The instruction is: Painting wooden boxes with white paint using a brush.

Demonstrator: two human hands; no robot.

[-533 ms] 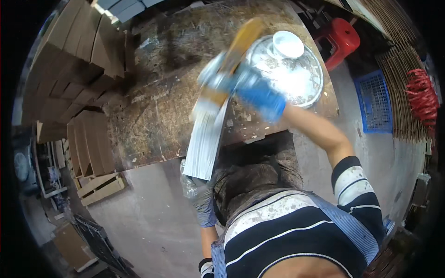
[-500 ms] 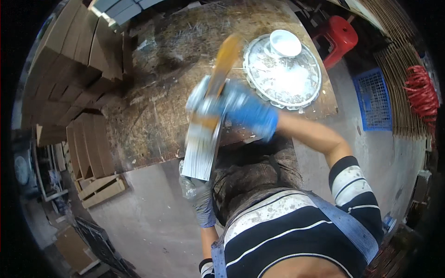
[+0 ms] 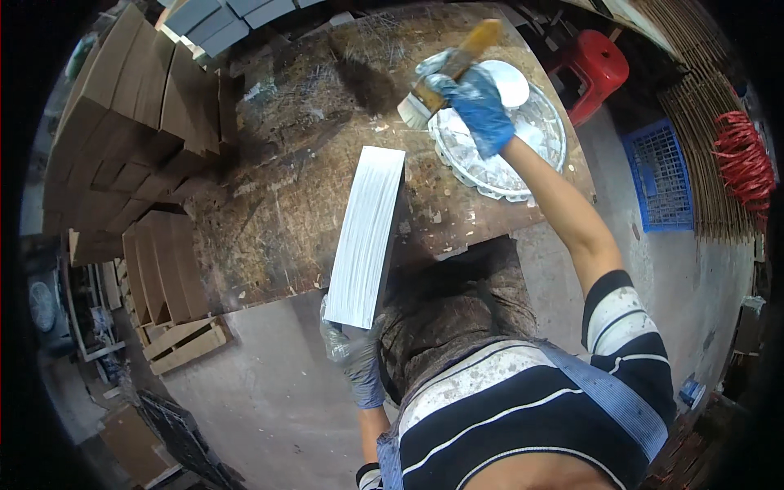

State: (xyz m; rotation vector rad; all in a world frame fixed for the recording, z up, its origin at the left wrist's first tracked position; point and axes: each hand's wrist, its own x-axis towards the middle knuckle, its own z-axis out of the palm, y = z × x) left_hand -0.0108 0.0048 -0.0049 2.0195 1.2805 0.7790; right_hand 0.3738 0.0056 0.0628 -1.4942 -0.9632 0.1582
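A long white-painted board (image 3: pixel 366 235) lies on the stained wooden worktable (image 3: pixel 286 196), its near end sticking out over the table edge. My left hand (image 3: pixel 353 351), in a blue glove, grips that near end from below. My right hand (image 3: pixel 472 100), also in a blue glove, holds a wide paintbrush (image 3: pixel 445 73) with a wooden handle, its white bristles at the left rim of a round white tray (image 3: pixel 531 163) of paint. A white bowl (image 3: pixel 510 82) stands in the tray behind my hand.
Stacks of bare wooden boards (image 3: pixel 122 122) fill the left side. A wooden pallet piece (image 3: pixel 184 343) lies on the floor. A red plastic stool (image 3: pixel 600 69), a blue crate (image 3: pixel 665 175) and a red bundle (image 3: pixel 743 159) stand at the right.
My right hand has lifted the brush off the white board and swung it up and right to the paint tray. The board and my left hand stay put.
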